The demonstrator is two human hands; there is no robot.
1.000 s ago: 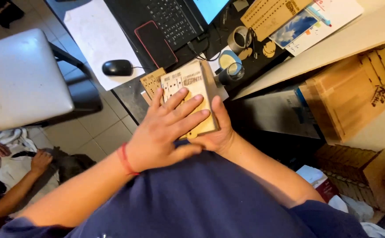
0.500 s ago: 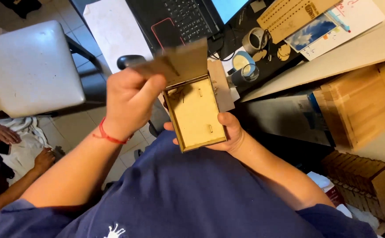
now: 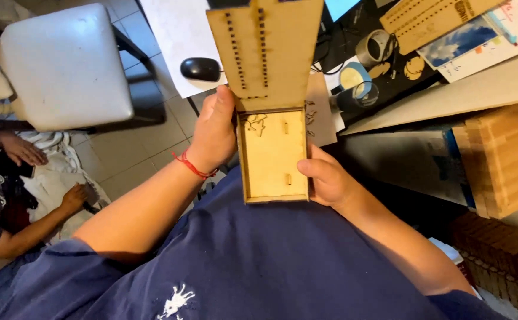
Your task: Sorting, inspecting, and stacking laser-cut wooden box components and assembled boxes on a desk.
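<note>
Tiled floor below, a dark desk [image 3: 383, 89] ahead carrying a black mouse [image 3: 200, 69], a white sheet of paper [image 3: 176, 41], rolls of tape [image 3: 373, 48] and cut wooden panels; a white padded stool [image 3: 63, 65] stands to the left, and stacked wooden boxes [image 3: 502, 157] sit under the desk edge on the right. Another person's hands [image 3: 25, 151] rest on cloth at far left, apart from the work. The small wooden box [image 3: 272, 155] is held over the lap, just short of the desk, base level and empty, its slotted lid [image 3: 265, 50] swung up and away on a flexible hinge. Left hand [image 3: 214, 133] wraps the box's left wall, thumb up along the lid's lower corner, fingers closed round the side. Right hand [image 3: 327, 178] cups the right wall from below, thumb pressed on the rim, fingers curled under and mostly hidden. Risk, as judged: the lid stands past vertical on thin cut slats, so pushing it further back could crack the hinge; the grip is on the walls only, so a squeeze could rack the thin panels or let the box slip toward the floor.
</note>
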